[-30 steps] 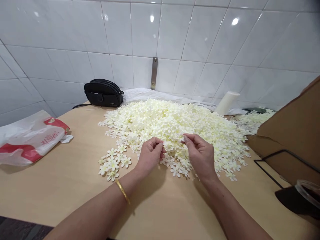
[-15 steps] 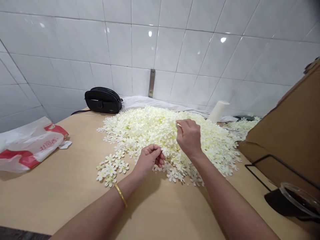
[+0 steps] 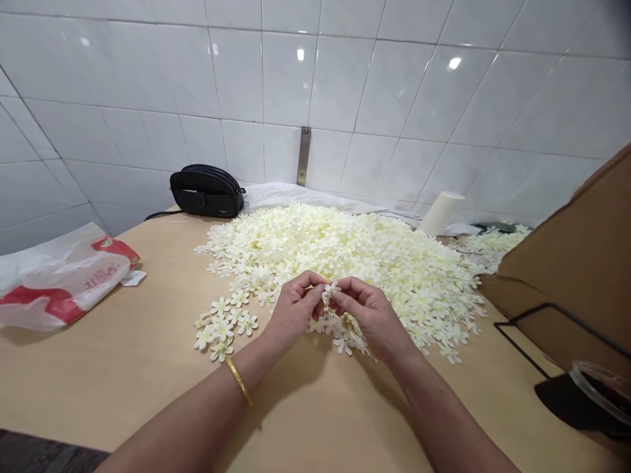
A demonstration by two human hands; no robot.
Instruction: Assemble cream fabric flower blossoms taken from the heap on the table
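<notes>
A small white artificial flower [image 3: 331,289] is pinched between the fingertips of both hands, just in front of the big heap. My left hand [image 3: 296,305], with a gold bangle on its wrist, is closed on the flower's left side. From the right, my right hand [image 3: 372,312] grips it between thumb and forefinger. Behind them spreads a wide pile of pale cream-yellow artificial flowers [image 3: 315,240]. To the left of my left hand lies a small separate group of flowers [image 3: 221,326] on the wooden table [image 3: 162,374].
A black pouch [image 3: 207,192] stands at the back left, and a white-and-red plastic bag [image 3: 73,279] lies at the left. Behind the pile rises a white cone [image 3: 441,213]. On the right are a cardboard box [image 3: 572,263], a black wire holder [image 3: 522,355] and a dark cup [image 3: 586,397].
My right hand has come down and left from above the pile to meet my left hand at the flower. The view has shifted slightly.
</notes>
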